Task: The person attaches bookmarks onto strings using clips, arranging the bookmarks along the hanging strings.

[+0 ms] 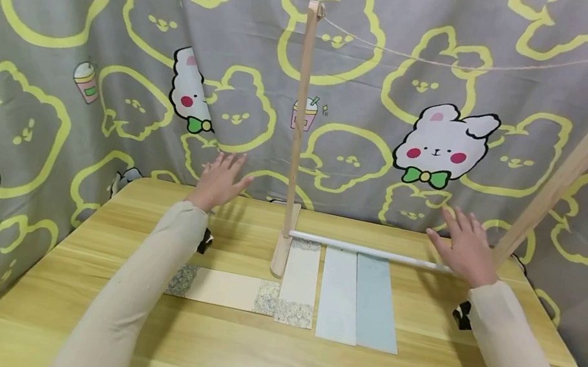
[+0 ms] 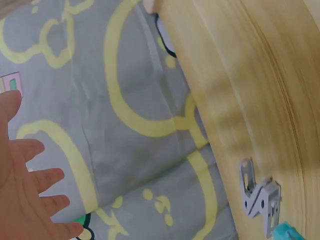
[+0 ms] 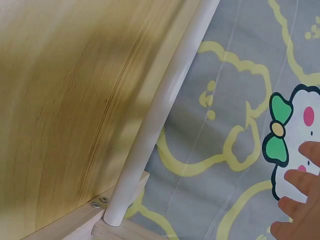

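Note:
My left hand is raised over the far left of the table, fingers spread, holding nothing. In the left wrist view its fingers reach out loosely in front of the curtain. On the right, my other hand hovers in front of the foot of the right wooden post, fingers apart and nothing in them. A white rod joins that post to the left wooden post. A slack string hangs between the post tops. In the right wrist view the rod runs to a wooden base.
A patterned strip lies sideways at centre left. Beside it are an upright patterned strip, a white strip and a blue-grey strip. A grey clip and a teal object lie near the table edge. A curtain hangs behind.

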Demonstrator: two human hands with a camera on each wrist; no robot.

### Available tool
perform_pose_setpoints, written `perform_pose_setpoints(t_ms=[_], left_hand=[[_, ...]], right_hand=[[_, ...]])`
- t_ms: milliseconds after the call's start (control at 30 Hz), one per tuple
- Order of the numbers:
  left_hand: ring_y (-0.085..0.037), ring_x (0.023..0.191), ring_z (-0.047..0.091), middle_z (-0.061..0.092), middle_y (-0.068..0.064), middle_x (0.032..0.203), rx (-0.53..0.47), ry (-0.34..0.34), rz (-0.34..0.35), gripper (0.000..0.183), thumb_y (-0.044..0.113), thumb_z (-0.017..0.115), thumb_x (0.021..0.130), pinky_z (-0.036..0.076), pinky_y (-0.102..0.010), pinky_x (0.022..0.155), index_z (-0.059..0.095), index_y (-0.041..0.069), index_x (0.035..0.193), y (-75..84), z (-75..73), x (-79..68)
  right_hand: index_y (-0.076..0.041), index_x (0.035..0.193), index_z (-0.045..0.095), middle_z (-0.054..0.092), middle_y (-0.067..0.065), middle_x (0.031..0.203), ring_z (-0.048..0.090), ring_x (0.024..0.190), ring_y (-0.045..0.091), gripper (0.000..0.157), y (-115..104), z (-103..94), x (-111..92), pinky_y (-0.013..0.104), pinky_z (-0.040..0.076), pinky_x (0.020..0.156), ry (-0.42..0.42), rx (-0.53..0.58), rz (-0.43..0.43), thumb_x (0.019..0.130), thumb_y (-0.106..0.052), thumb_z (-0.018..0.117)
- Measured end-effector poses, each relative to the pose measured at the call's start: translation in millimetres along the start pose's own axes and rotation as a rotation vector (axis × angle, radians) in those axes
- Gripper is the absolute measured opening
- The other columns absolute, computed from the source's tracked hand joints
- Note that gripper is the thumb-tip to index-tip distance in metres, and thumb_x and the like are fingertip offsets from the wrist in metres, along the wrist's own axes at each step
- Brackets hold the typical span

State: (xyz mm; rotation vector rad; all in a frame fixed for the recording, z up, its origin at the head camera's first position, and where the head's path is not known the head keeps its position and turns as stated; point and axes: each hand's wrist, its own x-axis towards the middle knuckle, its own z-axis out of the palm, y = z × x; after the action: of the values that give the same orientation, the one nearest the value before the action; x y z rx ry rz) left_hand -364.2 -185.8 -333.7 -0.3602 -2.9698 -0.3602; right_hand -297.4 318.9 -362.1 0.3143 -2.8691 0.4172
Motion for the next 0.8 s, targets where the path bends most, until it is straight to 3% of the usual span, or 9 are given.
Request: perform_pose_setpoints(t_ms=[267,500,633,800], left_hand=[[-0.042,0.142,0.004,0.013,-0.019,0.155,-0.113,0.052,0.008,0.072,0.057,0.029,0.097,0.005,-0.063,0.110,0.014,0.013,0.152,3.6,-1.6,-4.8],[-0.041,0.141,0.012,0.020,-0.018,0.154,-0.239,0.170,0.080,0.065,0.045,0.036,0.100,0.010,-0.058,0.112,0.022,0.006,0.150,13.0,7.1,-6.2],[-0.041,0.140,0.018,0.025,-0.016,0.153,-0.283,0.224,0.122,0.064,0.046,0.035,0.100,0.015,-0.056,0.112,0.024,0.006,0.149,26.1,11.6,-9.0],[-0.038,0.139,0.024,0.029,-0.014,0.151,-0.339,0.268,0.138,0.066,0.052,0.031,0.099,0.019,-0.053,0.112,0.024,0.011,0.150,40.8,12.9,-14.3]], right_hand=[[-0.002,0.150,0.016,0.013,0.032,0.150,0.006,0.135,0.054,0.074,3,-2.8,-9,0.069,0.003,0.105,0.069,0.058,-0.007,0.098,-0.050,0.039],[-0.002,0.149,0.018,0.014,0.029,0.151,0.007,0.135,0.054,0.077,4,-9.5,-14,0.072,0.006,0.103,0.150,0.131,0.007,0.095,-0.048,0.048],[0.002,0.146,0.026,0.024,0.030,0.148,0.016,0.134,0.053,0.072,6,-9.2,-18,0.067,0.011,0.106,0.276,0.176,-0.007,0.095,-0.040,0.054],[0.002,0.137,0.044,0.040,0.027,0.141,0.032,0.128,0.050,0.057,4,-12.5,-23,0.062,0.020,0.107,0.501,0.257,0.006,0.091,-0.025,0.063]])
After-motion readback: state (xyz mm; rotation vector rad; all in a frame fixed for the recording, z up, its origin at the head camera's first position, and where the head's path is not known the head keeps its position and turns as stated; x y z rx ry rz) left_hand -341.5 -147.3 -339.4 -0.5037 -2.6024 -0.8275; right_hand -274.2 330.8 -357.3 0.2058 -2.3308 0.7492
